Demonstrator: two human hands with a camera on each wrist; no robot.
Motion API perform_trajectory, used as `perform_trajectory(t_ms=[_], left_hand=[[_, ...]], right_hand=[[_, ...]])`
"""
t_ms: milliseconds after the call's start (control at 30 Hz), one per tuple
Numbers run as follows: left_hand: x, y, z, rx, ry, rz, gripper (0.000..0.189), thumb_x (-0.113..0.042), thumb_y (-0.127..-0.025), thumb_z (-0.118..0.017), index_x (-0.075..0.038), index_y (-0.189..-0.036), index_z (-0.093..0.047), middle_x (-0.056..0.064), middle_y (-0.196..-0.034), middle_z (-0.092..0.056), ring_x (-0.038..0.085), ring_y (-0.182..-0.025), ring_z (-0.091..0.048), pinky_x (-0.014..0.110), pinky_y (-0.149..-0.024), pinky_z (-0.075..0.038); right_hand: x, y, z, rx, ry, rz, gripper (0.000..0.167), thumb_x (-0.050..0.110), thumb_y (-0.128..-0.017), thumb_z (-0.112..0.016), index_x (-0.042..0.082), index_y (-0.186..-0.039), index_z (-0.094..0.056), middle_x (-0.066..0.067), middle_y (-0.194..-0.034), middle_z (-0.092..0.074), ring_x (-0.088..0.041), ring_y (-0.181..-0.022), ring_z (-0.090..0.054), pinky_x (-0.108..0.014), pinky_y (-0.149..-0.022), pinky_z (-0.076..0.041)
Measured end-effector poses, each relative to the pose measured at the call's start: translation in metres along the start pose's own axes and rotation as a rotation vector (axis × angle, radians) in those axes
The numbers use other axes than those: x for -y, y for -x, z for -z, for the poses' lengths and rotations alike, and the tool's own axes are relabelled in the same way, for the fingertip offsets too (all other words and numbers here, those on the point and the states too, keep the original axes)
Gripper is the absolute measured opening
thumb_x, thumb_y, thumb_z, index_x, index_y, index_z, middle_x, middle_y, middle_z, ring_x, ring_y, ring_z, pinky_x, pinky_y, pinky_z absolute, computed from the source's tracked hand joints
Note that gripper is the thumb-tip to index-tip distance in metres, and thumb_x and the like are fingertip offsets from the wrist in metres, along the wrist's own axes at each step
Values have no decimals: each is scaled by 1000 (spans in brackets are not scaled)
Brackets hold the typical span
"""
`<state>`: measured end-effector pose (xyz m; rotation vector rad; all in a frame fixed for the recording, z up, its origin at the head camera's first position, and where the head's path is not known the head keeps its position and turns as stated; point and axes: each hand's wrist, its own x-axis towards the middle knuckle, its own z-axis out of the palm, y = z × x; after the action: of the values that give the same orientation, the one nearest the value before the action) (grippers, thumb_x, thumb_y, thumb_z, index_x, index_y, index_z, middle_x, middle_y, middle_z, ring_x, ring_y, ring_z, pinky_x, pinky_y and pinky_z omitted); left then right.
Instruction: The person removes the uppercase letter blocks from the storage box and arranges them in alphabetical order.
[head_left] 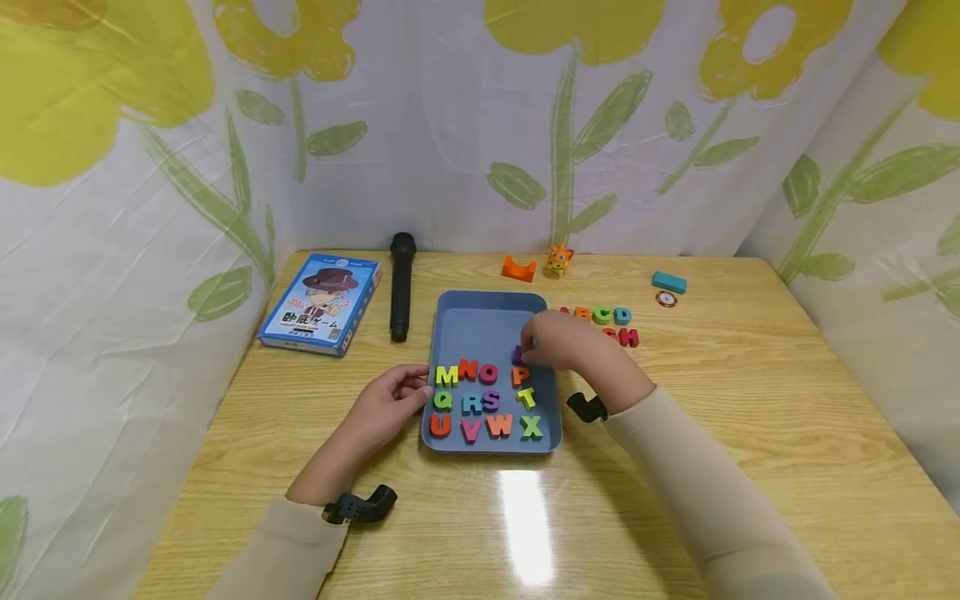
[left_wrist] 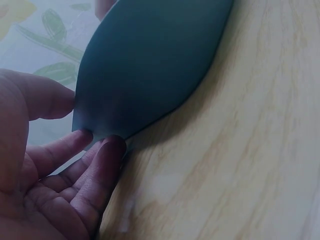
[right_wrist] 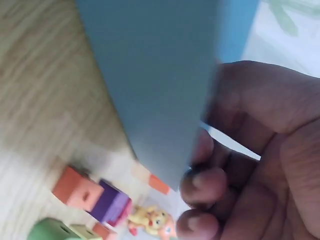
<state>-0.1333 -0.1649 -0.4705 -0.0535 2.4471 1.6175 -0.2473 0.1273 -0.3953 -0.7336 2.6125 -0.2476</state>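
Observation:
A blue-grey tray [head_left: 491, 302] lies on the table, with several coloured toy letters inside, such as the yellow M [head_left: 447, 376], orange P [head_left: 521, 377] and green X [head_left: 531, 427]. My left hand [head_left: 392, 402] holds the tray's left side; in the left wrist view its thumb and bent fingers [left_wrist: 107, 155] meet the outer wall. Over the tray's right edge reaches my right hand [head_left: 558, 340], pinching a purple letter [head_left: 517, 355] just above the P. Its fingers partly cover that letter. From the right wrist, the tray wall [right_wrist: 155, 85] hides the fingertips' inner side.
Right of the tray sit more letters, including a green C [head_left: 602, 316] and red H [head_left: 629, 337], some hidden by my right arm. Behind are an orange piece [head_left: 519, 268], a toy figure [head_left: 558, 260], a teal block [head_left: 669, 282] and a chip [head_left: 666, 299]. Leftward lie a microphone [head_left: 401, 287] and a game box [head_left: 321, 304].

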Motion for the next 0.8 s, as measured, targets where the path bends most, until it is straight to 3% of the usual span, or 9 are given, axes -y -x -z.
perform_trajectory(t_ms=[200, 467, 633, 800], left_hand=[[-3, 0, -2, -6, 1, -3, 45, -21, -109, -67, -5, -151, -61, 17, -132, -68, 25, -114, -66, 34, -99, -56], [-4, 0, -2, -9, -13, -2, 45, -21, -110, -66, -5, -151, -61, 17, -132, -68, 25, -114, -66, 35, -99, -56], [-3, 0, -1, -4, -10, 2, 46, -22, -110, -66, -4, -151, -61, 17, -132, -68, 25, -114, -66, 33, -97, -56], [-2, 1, 0, -3, -12, -3, 46, -22, -110, -66, -4, -151, -61, 17, -132, -69, 26, -115, -67, 34, -98, -56]], right_hand=[[2, -6, -7, -20, 63, -3, 18, 24, -104, -75, 11, -94, -81, -3, -87, -72, -21, -82, -63, -35, -79, -57], [3, -7, -10, -67, 116, 13, 19, 22, -103, -75, 13, -87, -76, -3, -83, -68, -21, -80, -60, -34, -73, -52], [0, -2, -7, -113, 63, 27, 12, 18, -103, -75, 13, -93, -79, -3, -92, -72, -22, -87, -62, -37, -79, -56], [-14, 17, 8, -217, -13, 59, 7, 15, -101, -77, 13, -105, -83, -5, -107, -74, -23, -97, -65, -42, -90, -59]])
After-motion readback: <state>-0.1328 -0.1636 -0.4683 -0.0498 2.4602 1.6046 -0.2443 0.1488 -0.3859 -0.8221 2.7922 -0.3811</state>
